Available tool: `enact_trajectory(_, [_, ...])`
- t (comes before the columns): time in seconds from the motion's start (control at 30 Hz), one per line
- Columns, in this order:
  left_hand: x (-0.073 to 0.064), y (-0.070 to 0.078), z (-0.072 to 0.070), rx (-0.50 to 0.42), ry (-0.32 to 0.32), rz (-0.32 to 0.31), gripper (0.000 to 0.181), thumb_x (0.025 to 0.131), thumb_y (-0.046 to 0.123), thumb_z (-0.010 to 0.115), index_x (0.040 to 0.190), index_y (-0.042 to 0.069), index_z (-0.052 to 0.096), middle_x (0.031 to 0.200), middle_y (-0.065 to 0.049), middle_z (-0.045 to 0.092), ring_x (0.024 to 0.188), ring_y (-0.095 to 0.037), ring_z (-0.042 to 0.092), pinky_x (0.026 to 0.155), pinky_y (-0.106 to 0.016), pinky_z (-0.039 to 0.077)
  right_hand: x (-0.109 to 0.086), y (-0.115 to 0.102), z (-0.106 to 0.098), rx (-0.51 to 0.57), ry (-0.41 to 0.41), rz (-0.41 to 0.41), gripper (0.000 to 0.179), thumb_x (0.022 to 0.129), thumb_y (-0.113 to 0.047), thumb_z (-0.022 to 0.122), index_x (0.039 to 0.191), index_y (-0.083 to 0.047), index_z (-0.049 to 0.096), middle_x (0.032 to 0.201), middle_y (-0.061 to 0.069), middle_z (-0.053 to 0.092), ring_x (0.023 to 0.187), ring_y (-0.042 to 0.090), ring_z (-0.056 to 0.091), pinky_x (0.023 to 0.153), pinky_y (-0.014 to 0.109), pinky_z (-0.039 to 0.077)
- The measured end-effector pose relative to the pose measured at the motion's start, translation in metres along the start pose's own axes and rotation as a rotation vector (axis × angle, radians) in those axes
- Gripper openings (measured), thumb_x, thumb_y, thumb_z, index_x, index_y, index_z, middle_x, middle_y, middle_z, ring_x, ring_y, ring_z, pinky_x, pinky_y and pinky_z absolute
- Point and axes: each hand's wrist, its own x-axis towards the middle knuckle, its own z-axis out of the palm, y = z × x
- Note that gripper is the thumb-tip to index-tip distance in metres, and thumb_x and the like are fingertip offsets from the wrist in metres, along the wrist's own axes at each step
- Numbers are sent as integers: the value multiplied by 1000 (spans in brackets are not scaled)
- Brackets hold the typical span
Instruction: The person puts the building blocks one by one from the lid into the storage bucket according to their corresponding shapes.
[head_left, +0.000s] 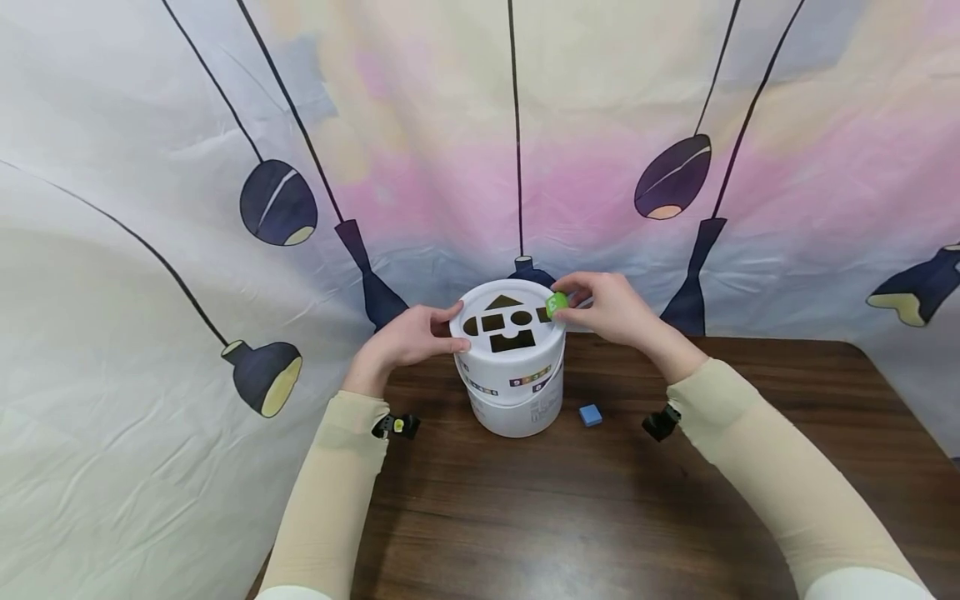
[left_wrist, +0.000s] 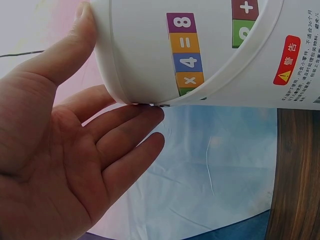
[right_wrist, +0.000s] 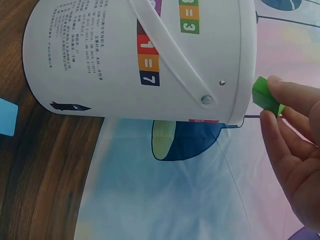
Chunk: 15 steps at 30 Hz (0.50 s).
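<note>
A white bucket (head_left: 517, 417) stands upright on the wooden table, its lid (head_left: 480, 292) cut with several shaped holes. My left hand (head_left: 411, 337) rests at the lid's left edge, thumb and fingers spread along the rim. In the left wrist view, that hand's fingers (left_wrist: 132, 145) look fairly straight against the bucket's side. Between thumb and fingertips, my right hand (head_left: 611, 308) pinches a small green block (head_left: 557, 305) with a white marking. The block is at the lid's right edge, beside the rightmost hole. On the table, right of the bucket, lies a blue square block (head_left: 590, 415).
The dark wooden table (head_left: 600, 517) extends in front and to the right. Behind it hangs a pastel cloth (head_left: 450, 125) printed with dark lamps. A white handle (right_wrist: 170, 50) hangs along the bucket's side.
</note>
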Motion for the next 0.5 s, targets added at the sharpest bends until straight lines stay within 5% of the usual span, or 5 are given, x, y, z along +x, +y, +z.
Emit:
enact_trajectory(0.33, [0,-1,1,6,0,5,83,96,40,83,163,14,43,153,-17,59,143,-29,53,115,-50,46,14,-1,7,-100,-49,-45,47,99,-18,81,142,-5,70,126,15,73,103,26,70,81,43,57])
enact_trajectory(0.5, [0,-2,0,10,8,6,83,96,42,83,164,15,42,154,-16,57,145,-29,51,116,-50,45,17,-2,10,-107,-57,-32,46,98,-17,81,141,-4,71,117,13,75,98,25,69,78,41,57])
